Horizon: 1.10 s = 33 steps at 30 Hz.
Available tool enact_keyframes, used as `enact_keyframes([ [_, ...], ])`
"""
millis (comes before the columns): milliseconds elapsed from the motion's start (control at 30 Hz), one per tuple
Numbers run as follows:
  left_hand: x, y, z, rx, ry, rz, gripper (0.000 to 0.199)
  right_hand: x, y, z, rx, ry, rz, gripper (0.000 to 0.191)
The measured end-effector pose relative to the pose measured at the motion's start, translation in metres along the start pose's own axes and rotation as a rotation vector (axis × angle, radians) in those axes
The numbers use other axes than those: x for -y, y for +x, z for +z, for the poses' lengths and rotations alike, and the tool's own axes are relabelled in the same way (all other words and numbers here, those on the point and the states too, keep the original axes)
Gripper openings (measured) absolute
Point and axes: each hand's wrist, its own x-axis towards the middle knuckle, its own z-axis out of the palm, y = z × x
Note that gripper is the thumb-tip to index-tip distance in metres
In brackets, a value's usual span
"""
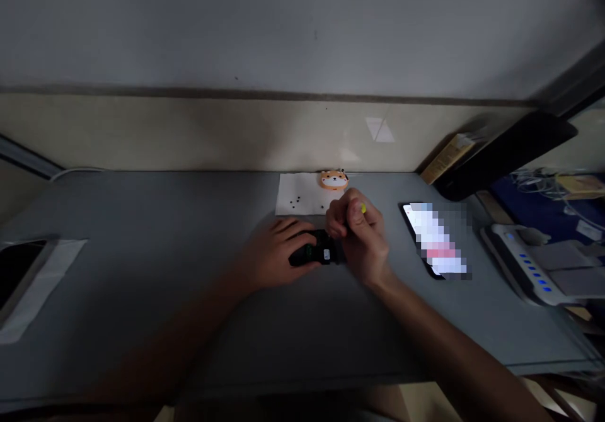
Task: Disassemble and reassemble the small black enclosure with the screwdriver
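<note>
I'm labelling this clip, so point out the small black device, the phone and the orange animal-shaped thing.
small black device (pixel 316 253): head view, on its top face.
phone (pixel 437 240): head view, middle of its lit screen.
orange animal-shaped thing (pixel 334 180): head view, on its face.

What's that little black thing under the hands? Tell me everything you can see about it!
The small black device lies flat on the grey table, in front of a white paper sheet. It looks like dark plastic, longish, with a tiny green spot and a small white patch on top. The left hand rests on its left end, holding it down. The right hand is bunched over its right end, gripping a thin tool with a yellow-green tip. The dim light hides finer details.
</note>
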Motion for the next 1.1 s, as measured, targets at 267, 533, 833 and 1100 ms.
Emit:
enact_keyframes([
  [267, 0.001, -0.001, 0.003, -0.023, 0.004, 0.008, 0.013, -0.002, -0.004, -0.001, 0.053, -0.063, 0.01, 0.045],
  [533, 0.002, -0.001, 0.004, -0.053, -0.012, 0.021, 0.011, 0.001, 0.003, 0.0, 0.017, 0.009, 0.006, 0.048],
  [833, 0.003, -0.001, 0.004, -0.067, 0.003, 0.035, 0.011, -0.005, 0.008, -0.006, 0.037, 0.014, 0.026, 0.032],
  [1100, 0.002, -0.001, 0.002, -0.062, 0.03, 0.053, 0.01, -0.007, 0.023, -0.019, 0.029, -0.05, 0.021, 0.036],
])
